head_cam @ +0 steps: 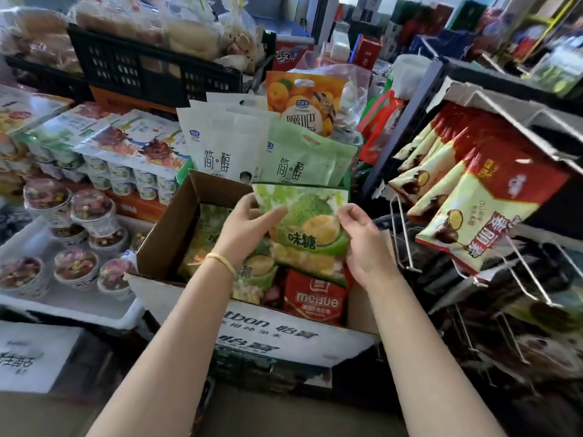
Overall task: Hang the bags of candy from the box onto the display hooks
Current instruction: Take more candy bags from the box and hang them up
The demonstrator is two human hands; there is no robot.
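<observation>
— Where's the candy bag [304, 228]?
— Above the open box [176, 244], held up between both hands. My left hand [249, 222] pinches its left edge; my right hand [362, 238] pinches the right.
— And the display hooks [407, 244]?
— Just right.

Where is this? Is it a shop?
Most likely a small grocery shop. Red snack bags hang on display hooks, packs of yogurt cups are stacked up, and both hands lift a candy bag from a stock box.
</observation>
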